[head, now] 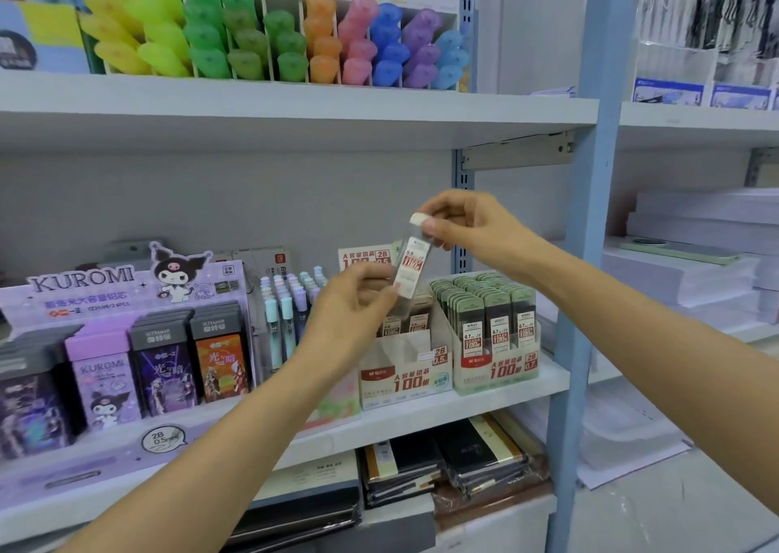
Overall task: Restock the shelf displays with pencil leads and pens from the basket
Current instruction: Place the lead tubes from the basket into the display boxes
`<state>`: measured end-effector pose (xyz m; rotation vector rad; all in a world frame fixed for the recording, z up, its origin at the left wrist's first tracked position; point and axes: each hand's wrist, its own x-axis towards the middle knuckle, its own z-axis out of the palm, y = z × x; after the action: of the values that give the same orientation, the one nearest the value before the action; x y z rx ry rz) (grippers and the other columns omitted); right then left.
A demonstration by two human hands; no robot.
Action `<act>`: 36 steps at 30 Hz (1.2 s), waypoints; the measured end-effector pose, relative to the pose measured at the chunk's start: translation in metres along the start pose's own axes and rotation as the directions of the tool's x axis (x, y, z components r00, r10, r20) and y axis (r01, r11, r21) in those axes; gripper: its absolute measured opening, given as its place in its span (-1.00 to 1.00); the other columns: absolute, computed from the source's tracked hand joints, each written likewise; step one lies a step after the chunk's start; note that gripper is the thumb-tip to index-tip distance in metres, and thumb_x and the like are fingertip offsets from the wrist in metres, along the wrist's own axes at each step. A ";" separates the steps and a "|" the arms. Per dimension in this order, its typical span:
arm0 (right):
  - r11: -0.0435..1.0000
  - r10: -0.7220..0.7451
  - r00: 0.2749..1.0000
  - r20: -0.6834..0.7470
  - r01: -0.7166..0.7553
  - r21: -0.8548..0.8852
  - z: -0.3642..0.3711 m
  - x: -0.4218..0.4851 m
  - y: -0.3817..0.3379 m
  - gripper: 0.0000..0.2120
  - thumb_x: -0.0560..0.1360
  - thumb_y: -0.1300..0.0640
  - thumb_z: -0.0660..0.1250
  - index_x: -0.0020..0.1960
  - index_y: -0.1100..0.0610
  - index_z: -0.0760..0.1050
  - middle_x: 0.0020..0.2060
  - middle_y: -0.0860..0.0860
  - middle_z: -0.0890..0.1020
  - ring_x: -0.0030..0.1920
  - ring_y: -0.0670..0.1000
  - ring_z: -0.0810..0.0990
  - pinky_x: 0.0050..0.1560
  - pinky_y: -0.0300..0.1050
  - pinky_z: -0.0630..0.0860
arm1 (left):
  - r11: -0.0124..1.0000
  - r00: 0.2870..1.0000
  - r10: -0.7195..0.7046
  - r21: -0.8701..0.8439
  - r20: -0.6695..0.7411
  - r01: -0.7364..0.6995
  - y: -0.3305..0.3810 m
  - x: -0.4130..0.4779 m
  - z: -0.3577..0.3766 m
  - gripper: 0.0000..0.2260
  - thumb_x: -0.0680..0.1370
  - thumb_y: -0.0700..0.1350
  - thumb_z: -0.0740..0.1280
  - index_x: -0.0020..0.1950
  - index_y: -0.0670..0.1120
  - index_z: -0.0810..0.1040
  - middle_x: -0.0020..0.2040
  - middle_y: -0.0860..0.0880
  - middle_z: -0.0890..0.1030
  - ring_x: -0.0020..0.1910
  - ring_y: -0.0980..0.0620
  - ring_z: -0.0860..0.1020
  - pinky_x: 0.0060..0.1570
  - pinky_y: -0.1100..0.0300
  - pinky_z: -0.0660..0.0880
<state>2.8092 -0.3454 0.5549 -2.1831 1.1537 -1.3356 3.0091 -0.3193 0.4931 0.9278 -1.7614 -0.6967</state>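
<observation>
Item held: one clear pencil lead case (411, 266) with a white cap and a red-and-white label, tilted, cap end up and to the right. It is in the air above the 0.5 display box (404, 373).

Grip: the right hand (468, 223) pinches the capped top end between thumb and fingers. The left hand (358, 306) pinches the lower end with curled fingertips.

Beneath and beside:
- 0.5 display box: white card front, a few cases standing at its back, front rows open.
- 0.7 display box (495, 344): touching its right side, packed full with green-topped cases.
- Rack of pastel-capped pens (286, 312): just left of the left hand, caps upright and close to the wrist.
- Kuromi display (126, 341): far left, purple, with rows of boxed leads.

Above: the upper shelf board (295, 107) overhangs, carrying a rack of highlighters (269, 38) sorted by colour. There is open air between that board and the hands.

Edges: the middle shelf (472, 398) ends at its front lip just before the two boxes. A blue upright post (590, 215) bounds the bay on the right, near the right forearm.

Below: wrapped notebooks (442, 464).

Right bay: stacks of white paper (695, 257).
</observation>
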 end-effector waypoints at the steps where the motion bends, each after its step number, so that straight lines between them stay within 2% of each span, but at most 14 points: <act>1: 1.000 0.000 0.999 -0.044 -0.001 -0.025 -0.004 0.000 0.000 -0.91 0.57 0.19 0.32 0.06 0.11 0.55 -0.08 0.12 0.66 -0.06 0.13 0.63 0.00 -0.04 0.57 | 0.980 0.993 0.098 0.179 -0.059 -0.086 -0.005 -0.005 -0.006 -0.79 0.59 -0.13 0.31 0.21 0.02 0.52 0.07 0.16 0.60 -0.01 0.28 0.57 -0.08 0.51 0.46; 3: 0.995 -0.003 0.997 -0.080 -0.005 -0.097 -0.008 0.000 0.002 -0.91 0.57 0.17 0.32 0.06 0.13 0.54 -0.07 0.14 0.65 0.00 0.16 0.63 0.07 0.01 0.58 | 0.853 0.958 0.279 0.475 -0.067 -0.215 -0.015 -0.018 -0.015 -0.76 0.58 -0.13 0.31 0.24 0.03 0.51 0.15 0.16 0.54 0.16 0.21 0.47 0.19 0.35 0.37; 5: 0.981 -0.027 0.997 -0.078 0.011 -0.193 -0.003 -0.002 0.004 -0.89 0.57 0.14 0.33 0.06 0.14 0.55 -0.12 0.05 0.64 -0.04 0.07 0.63 0.05 -0.06 0.60 | 0.688 0.929 0.368 0.663 0.031 -0.295 -0.028 -0.035 -0.019 -0.75 0.55 -0.12 0.32 0.24 0.01 0.54 0.20 0.11 0.55 0.28 0.09 0.42 0.35 0.12 0.27; 7: 0.958 -0.056 0.995 -0.086 0.029 -0.286 0.007 -0.005 0.006 -0.86 0.56 0.09 0.34 0.06 0.13 0.55 -0.13 -0.03 0.63 -0.07 -0.01 0.61 -0.01 -0.13 0.57 | 0.499 0.908 0.388 0.791 0.161 -0.353 -0.041 -0.049 -0.017 -0.70 0.50 -0.10 0.39 0.24 -0.03 0.57 0.23 0.03 0.57 0.34 -0.03 0.44 0.41 -0.04 0.26; 9: 0.928 -0.087 0.992 -0.095 0.046 -0.371 0.017 -0.006 0.009 -0.86 0.56 0.07 0.34 0.06 0.10 0.55 -0.12 -0.06 0.62 -0.09 -0.06 0.57 -0.05 -0.16 0.52 | 0.324 0.901 0.339 0.865 0.271 -0.382 -0.048 -0.059 -0.014 -0.61 0.43 -0.07 0.46 0.25 -0.07 0.59 0.27 -0.04 0.58 0.34 -0.11 0.48 0.39 -0.13 0.32; 11: 0.894 -0.112 0.988 -0.103 0.055 -0.445 0.026 -0.004 0.013 -0.88 0.56 0.07 0.33 0.06 0.08 0.55 -0.12 -0.07 0.62 -0.09 -0.08 0.55 -0.05 -0.17 0.50 | 0.238 0.896 0.325 0.891 0.301 -0.386 -0.051 -0.063 -0.014 -0.53 0.39 -0.04 0.49 0.28 -0.09 0.58 0.29 -0.08 0.57 0.34 -0.13 0.49 0.33 -0.17 0.39; 15: 0.888 -0.098 0.989 -0.113 0.036 -0.458 0.038 0.001 0.019 -0.89 0.55 0.10 0.35 0.06 0.06 0.55 -0.12 -0.09 0.60 -0.10 -0.11 0.54 -0.09 -0.24 0.46 | 0.210 0.890 0.339 0.897 0.306 -0.388 -0.050 -0.064 -0.015 -0.52 0.39 -0.03 0.48 0.30 -0.08 0.57 0.32 -0.08 0.55 0.36 -0.13 0.47 0.32 -0.14 0.41; 18: 0.883 -0.062 0.996 -0.070 0.022 -0.469 0.047 0.005 0.023 -0.89 0.54 0.10 0.35 0.07 0.03 0.55 -0.13 -0.14 0.58 -0.11 -0.16 0.54 -0.14 -0.35 0.42 | 0.207 0.892 0.334 0.899 0.306 -0.386 -0.050 -0.065 -0.016 -0.51 0.39 -0.04 0.47 0.31 -0.08 0.55 0.33 -0.09 0.54 0.37 -0.13 0.46 0.32 -0.12 0.41; 22: 0.882 -0.018 1.000 0.014 0.022 -0.470 0.057 0.007 0.025 -0.91 0.52 0.09 0.38 0.03 0.01 0.56 -0.16 -0.18 0.57 -0.12 -0.19 0.55 -0.18 -0.40 0.39 | 0.208 0.889 0.336 0.897 0.309 -0.391 -0.052 -0.064 -0.016 -0.49 0.37 -0.04 0.48 0.32 -0.07 0.55 0.33 -0.09 0.54 0.37 -0.14 0.46 0.31 -0.11 0.40; 25: 0.853 -0.001 0.994 0.107 0.057 -0.519 0.062 0.008 0.026 -0.93 0.49 0.11 0.41 -0.03 0.00 0.59 -0.17 -0.20 0.54 -0.15 -0.20 0.52 -0.19 -0.39 0.37 | 0.202 0.890 0.331 0.898 0.314 -0.392 -0.054 -0.062 -0.017 -0.48 0.36 -0.04 0.49 0.31 -0.07 0.55 0.32 -0.08 0.55 0.36 -0.12 0.47 0.30 -0.07 0.40; 27: 0.835 0.007 0.994 0.110 0.055 -0.547 0.063 0.008 0.026 -0.90 0.48 0.13 0.43 -0.01 0.03 0.62 -0.16 -0.17 0.56 -0.16 -0.18 0.53 -0.19 -0.36 0.40 | 0.203 0.892 0.325 0.898 0.315 -0.391 -0.055 -0.062 -0.016 -0.48 0.36 -0.04 0.48 0.32 -0.07 0.54 0.32 -0.08 0.54 0.36 -0.12 0.46 0.29 -0.06 0.41; 31: 0.807 0.012 0.997 0.072 0.033 -0.590 0.066 0.008 0.022 -0.89 0.45 0.16 0.47 -0.04 0.05 0.62 -0.18 -0.10 0.60 -0.15 -0.10 0.57 -0.05 -0.15 0.57 | 0.213 0.895 0.322 0.898 0.307 -0.385 -0.055 -0.061 -0.016 -0.47 0.37 -0.04 0.48 0.33 -0.08 0.54 0.32 -0.08 0.54 0.36 -0.12 0.46 0.26 -0.05 0.44; 33: 0.767 0.019 0.998 0.067 0.029 -0.641 0.066 0.007 0.018 -0.94 0.46 0.14 0.46 -0.06 0.05 0.64 -0.07 -0.05 0.63 -0.04 -0.06 0.58 0.01 -0.13 0.54 | 0.222 0.893 0.330 0.894 0.306 -0.388 -0.055 -0.062 -0.016 -0.48 0.41 -0.05 0.45 0.36 -0.08 0.51 0.36 -0.08 0.51 0.40 -0.12 0.42 0.32 -0.05 0.39; 36: 0.735 -0.058 0.998 0.026 0.060 -0.675 0.065 0.000 0.007 -0.82 0.52 0.06 0.38 0.11 0.04 0.62 0.09 -0.04 0.61 0.08 -0.05 0.55 0.07 -0.14 0.47 | 0.270 0.884 0.394 0.888 0.251 -0.373 -0.057 -0.066 -0.020 -0.50 0.43 -0.08 0.44 0.37 -0.09 0.50 0.41 -0.11 0.46 0.44 -0.13 0.37 0.41 -0.15 0.30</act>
<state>2.8612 -0.3582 0.5178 -2.7191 1.8037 -1.0151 3.0581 -0.2955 0.4219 1.1021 -2.2382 0.8029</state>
